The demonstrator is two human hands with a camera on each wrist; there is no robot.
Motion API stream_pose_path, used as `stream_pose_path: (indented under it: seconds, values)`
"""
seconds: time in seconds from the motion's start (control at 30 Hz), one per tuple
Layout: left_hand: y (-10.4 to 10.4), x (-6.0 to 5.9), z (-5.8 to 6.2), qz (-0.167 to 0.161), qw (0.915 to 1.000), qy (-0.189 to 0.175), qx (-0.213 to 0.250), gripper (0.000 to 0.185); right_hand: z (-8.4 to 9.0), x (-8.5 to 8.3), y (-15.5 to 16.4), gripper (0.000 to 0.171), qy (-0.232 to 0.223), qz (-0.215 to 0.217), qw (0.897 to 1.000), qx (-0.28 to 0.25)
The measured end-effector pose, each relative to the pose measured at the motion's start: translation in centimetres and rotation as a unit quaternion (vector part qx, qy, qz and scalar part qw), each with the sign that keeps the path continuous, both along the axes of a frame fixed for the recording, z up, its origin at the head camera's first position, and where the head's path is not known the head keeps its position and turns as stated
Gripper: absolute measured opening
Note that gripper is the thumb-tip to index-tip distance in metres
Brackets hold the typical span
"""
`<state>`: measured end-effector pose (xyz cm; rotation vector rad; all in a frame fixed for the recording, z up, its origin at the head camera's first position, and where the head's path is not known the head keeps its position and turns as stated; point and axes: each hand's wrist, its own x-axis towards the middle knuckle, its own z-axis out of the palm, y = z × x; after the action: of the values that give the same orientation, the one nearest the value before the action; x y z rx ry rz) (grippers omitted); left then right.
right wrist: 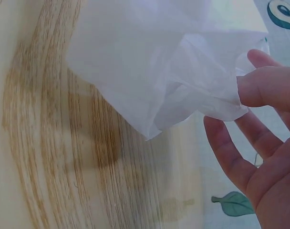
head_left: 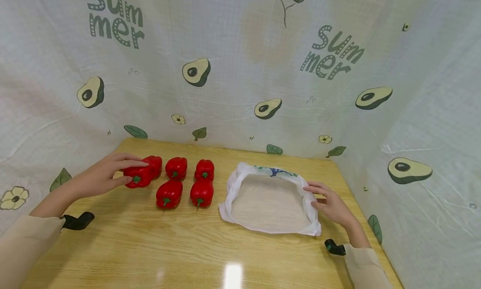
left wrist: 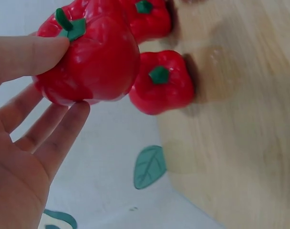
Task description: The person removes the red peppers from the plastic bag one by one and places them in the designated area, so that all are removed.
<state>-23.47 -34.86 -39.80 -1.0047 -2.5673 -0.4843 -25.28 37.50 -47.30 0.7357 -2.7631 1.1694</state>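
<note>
My left hand (head_left: pixel 107 174) grips a glossy red bell pepper (head_left: pixel 136 178) with a green stem at the left of the table. In the left wrist view, the thumb lies by the stem of this pepper (left wrist: pixel 95 59) and the fingertips press its other side. Another red pepper (head_left: pixel 155 166) is partly hidden right behind it. At the right, a white plastic bag (head_left: pixel 259 229) stands with its mouth spread wide, blue and green print on its back edge. My right hand (head_left: pixel 330 203) pinches the bag's right rim, thumb on one side of the film (right wrist: pixel 202 86) and fingers on the other.
Several more red peppers stand in two short rows between the hands, including a front one (head_left: pixel 201 193) and a back one (head_left: pixel 176 168). The wooden table (head_left: pixel 180 247) is bordered at the back and sides by a white cloth (head_left: pixel 233 72) printed with avocados.
</note>
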Motion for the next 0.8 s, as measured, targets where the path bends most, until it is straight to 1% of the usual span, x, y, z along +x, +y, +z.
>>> stream_pose_path:
  seconds: [0.13,0.27,0.5,0.57,0.63,0.8]
  values:
    - [-0.8,0.3,-1.1,0.001,1.0000,-0.002,0.003,0.062,0.1,0.0,0.0,0.051,0.002,0.003,1.000,0.000]
    - [-1.2,0.7,-1.9,0.000,0.9999,-0.015,0.008,0.063,0.2,0.1,0.0,0.050,0.003,0.002,1.000,0.002]
    - [-1.4,0.7,-3.7,-0.023,0.9997,-0.001,0.004,0.068,0.1,0.2,0.1,0.050,0.005,-0.002,1.000,0.008]
    - [-1.3,0.8,-4.2,-0.022,0.9997,-0.003,0.004,0.068,0.0,0.3,0.2,0.050,0.006,-0.001,1.000,0.007]
    - [-1.3,0.9,-4.6,-0.019,0.9997,-0.014,0.006,0.068,0.0,0.3,0.2,0.051,0.008,-0.001,1.000,0.008]
    - [-1.1,1.1,-5.2,-0.007,0.9997,-0.025,0.004,0.068,0.4,0.6,0.1,0.050,0.015,-0.006,1.000,0.004]
